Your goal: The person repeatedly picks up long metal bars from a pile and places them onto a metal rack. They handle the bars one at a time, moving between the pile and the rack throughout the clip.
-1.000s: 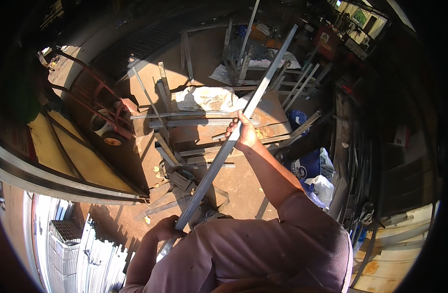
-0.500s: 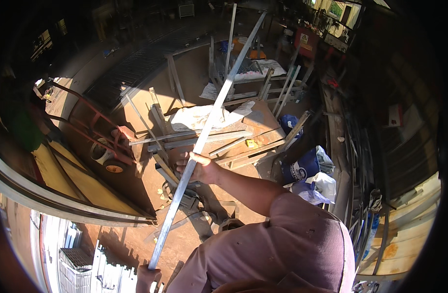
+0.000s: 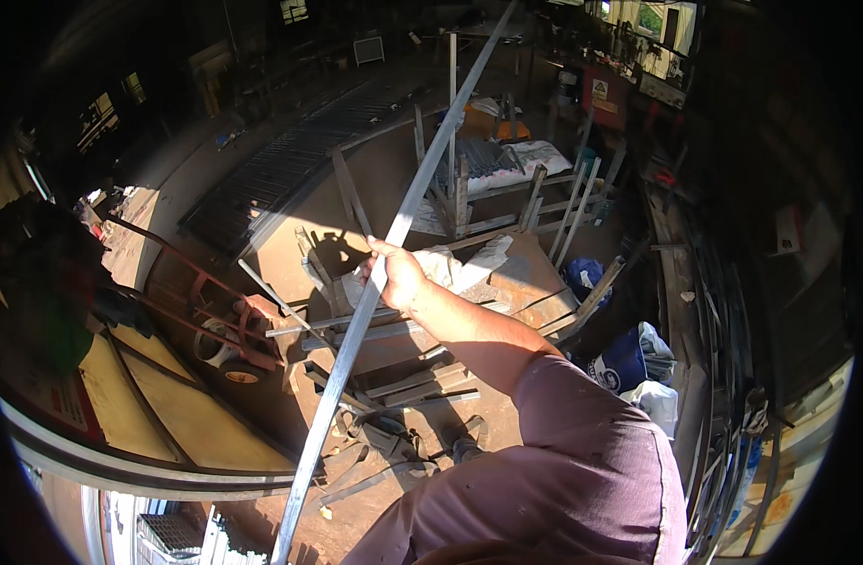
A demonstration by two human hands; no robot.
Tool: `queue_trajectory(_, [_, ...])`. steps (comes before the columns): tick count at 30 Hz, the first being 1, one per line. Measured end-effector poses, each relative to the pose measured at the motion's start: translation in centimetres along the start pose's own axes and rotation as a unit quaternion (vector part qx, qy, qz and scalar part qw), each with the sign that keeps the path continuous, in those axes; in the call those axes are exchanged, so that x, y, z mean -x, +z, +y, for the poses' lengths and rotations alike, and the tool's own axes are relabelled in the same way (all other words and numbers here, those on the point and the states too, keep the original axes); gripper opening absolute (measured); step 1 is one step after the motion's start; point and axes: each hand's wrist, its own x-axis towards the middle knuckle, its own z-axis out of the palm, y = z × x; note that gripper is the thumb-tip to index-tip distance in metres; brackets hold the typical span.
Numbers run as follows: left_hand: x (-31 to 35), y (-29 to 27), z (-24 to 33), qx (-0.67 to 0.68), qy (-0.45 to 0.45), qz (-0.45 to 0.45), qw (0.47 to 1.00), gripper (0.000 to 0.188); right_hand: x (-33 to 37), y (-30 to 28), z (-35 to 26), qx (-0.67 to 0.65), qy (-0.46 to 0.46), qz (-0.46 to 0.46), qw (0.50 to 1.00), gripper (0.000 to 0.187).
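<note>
My right grip (image 3: 398, 278) is wrapped round the long metal bar (image 3: 356, 330), slanting away ahead of me; left grip out of view, can't tell; I'd swing slow near the upright post (image 3: 453, 75)

The right hand (image 3: 400, 280) is curled in a grip (thumb (image 3: 384, 247) foremost), forearm (image 3: 478, 334) slanting forward and leftward.

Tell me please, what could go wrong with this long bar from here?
The bar passes across an upright post in view and could hit it if swung. Only the right hand shows on it, so it might tilt or slip. Its lower part leaves the picture near pale bars and could knock them.
</note>
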Motion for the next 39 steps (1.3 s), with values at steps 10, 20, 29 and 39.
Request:
queue_trajectory(10, [-10.0,-7.2,15.1,0.073,0.109,0.196,0.972,0.032,-13.0,7.8,-7.4,0.023,-0.124,-0.107,0.986,0.028])
queue_trajectory(20, [-21.4,-7.5,35.4,-0.114,0.097,0.185,0.971,0.054,-13.1,-2.8,15.2,0.184,0.076,-0.135,0.971,0.037])
queue_trajectory(29, [-30.9,-1.7,18.1,-0.042,0.037,0.214,0.975,0.052,-24.2,-5.9,11.8,0.209,0.003,-0.049,0.977,0.027])
queue_trajectory(39, [-36.3,9.9,23.3,-0.056,-0.005,0.088,0.995,0.042,-25.9,-20.0,11.9,0.262,0.112,0.162,0.945,0.036])
